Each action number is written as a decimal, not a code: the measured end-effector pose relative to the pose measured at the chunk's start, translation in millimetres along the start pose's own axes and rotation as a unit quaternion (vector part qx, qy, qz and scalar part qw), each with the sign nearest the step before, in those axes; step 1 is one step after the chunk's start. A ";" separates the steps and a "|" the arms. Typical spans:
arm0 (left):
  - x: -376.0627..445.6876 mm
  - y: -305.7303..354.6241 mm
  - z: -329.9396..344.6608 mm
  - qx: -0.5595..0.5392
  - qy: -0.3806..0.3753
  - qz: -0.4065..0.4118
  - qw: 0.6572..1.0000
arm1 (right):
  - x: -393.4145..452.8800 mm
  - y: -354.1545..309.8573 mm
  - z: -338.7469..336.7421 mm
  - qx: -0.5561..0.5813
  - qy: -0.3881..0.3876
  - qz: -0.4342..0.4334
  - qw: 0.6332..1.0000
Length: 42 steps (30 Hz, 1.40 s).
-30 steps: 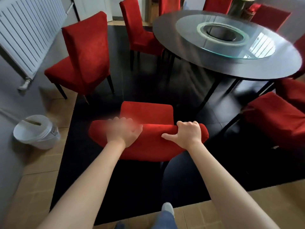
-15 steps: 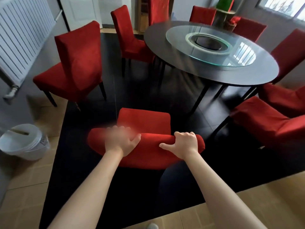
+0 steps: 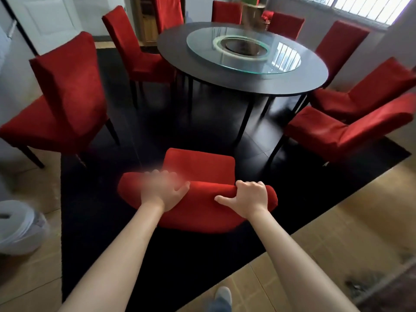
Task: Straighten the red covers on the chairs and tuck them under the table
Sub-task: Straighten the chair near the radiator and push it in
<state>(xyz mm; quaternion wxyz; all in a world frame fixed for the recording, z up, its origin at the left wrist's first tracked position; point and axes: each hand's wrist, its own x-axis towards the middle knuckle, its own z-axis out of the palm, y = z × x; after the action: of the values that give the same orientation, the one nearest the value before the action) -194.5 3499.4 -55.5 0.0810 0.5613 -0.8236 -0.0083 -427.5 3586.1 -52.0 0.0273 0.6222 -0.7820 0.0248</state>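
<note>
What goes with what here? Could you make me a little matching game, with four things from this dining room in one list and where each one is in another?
Things:
1. right hand
2. glass turntable
3. white bucket
4. round table

Places:
A. on the tiled floor at far left
B. gripping the top of the nearest chair's back
C. ringed by red chairs
D. lying on the dark tabletop

Pairs: 1-B, 2-D, 3-A, 4-C

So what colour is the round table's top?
Dark, near black, with a clear glass turntable on the table; head view.
</note>
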 end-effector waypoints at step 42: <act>-4.0 -34.7 1.7 -0.038 0.084 0.144 0.985 | -70.1 -57.1 -0.5 -0.026 0.052 0.134 0.989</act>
<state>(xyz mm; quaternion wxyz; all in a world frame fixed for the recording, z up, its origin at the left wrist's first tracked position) -161.3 3490.1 -61.3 0.1718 0.4320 -0.8852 0.0190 -356.2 3641.5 -56.4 0.0811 0.5092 -0.8559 0.0402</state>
